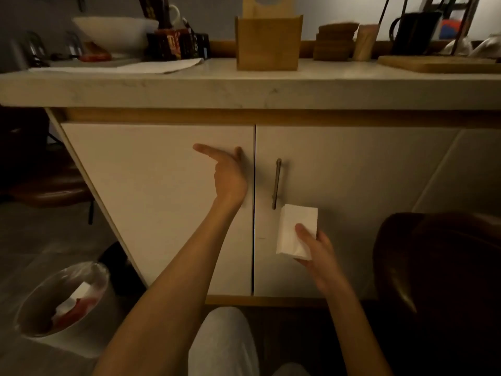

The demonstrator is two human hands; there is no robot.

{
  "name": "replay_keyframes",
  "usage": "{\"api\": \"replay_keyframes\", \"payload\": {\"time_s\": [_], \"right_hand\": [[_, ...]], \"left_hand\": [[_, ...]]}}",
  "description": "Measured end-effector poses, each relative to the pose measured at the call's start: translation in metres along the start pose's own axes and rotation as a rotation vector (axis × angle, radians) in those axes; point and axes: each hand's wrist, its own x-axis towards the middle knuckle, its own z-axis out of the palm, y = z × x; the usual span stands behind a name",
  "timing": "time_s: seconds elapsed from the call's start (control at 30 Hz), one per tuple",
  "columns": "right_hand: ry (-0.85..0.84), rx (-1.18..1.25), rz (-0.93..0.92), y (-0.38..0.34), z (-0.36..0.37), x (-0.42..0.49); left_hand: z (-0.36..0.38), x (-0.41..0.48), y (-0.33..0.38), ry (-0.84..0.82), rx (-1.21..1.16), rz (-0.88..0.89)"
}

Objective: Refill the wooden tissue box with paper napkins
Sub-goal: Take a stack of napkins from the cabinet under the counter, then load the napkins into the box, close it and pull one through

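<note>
The wooden tissue box (268,42) stands upright on the countertop (244,88) above me, its top open, with a wooden lid panel (261,5) with a round hole sticking up behind it. My right hand (317,251) holds a white stack of paper napkins (296,230) low in front of the right cabinet door. My left hand (227,172) rests flat against the left cabinet door (162,199) near its right edge, fingers spread, holding nothing.
Both white cabinet doors are shut; the right door carries a metal bar handle (276,183). A lined bin (65,297) stands on the floor at lower left. A dark chair (439,267) is at right. A white bowl (113,31), boxes, coasters and a cutting board sit on the counter.
</note>
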Motion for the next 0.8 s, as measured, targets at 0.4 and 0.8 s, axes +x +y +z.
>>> {"api": "replay_keyframes", "payload": {"time_s": [0.4,0.8], "right_hand": [[0.133,0.043,0.199,-0.026,0.035,-0.024],[0.314,0.425,0.567,-0.199,0.135,-0.142]], "left_hand": [[-0.006,0.002,-0.006,-0.098,-0.032,0.096],[-0.135,-0.102,0.113,-0.436,-0.107,-0.735]]}}
